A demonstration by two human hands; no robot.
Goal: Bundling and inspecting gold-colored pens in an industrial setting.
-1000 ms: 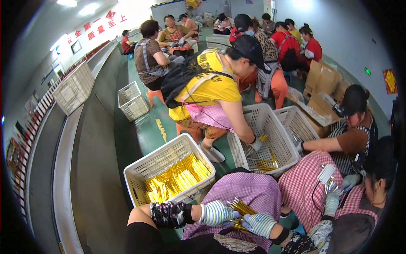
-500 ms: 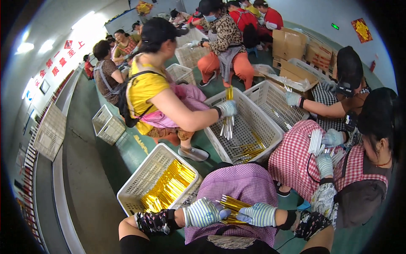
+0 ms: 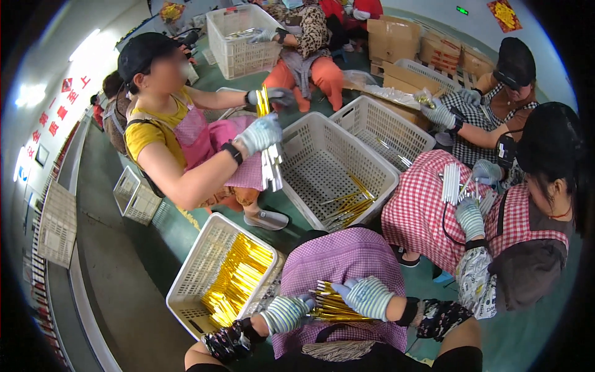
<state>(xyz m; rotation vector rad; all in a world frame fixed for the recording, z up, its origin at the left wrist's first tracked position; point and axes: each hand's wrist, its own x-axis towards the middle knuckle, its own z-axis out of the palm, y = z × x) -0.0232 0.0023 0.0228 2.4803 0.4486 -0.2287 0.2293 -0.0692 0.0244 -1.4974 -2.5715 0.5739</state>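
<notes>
A bundle of thin gold shiny sticks (image 3: pixel 331 305) lies across the purple checked cloth (image 3: pixel 338 260) on my lap. My right hand (image 3: pixel 367 297), in a striped work glove, is closed over the right part of the bundle, thumb stretched along the top. At the bundle's left ends my left hand (image 3: pixel 288 314), gloved the same way, has its fingers curled against the sticks; its palm side is hidden. To my left stands a white plastic crate (image 3: pixel 180 288) with many more gold sticks (image 3: pixel 238 279) inside.
Ahead is a larger white crate (image 3: pixel 297 180) with some gold sticks, another crate (image 3: pixel 384 124) beside it. A co-worker in yellow (image 3: pixel 167 142) holds sticks at front left; others sit at right, one with white sticks (image 3: pixel 451 183). Cardboard boxes (image 3: pixel 396 40) stand at the back.
My left hand has shifted slightly left and down; my right hand has moved up over the bundle. The co-worker in yellow has drawn a handful of sticks away from the crate. Another crate has been raised behind.
</notes>
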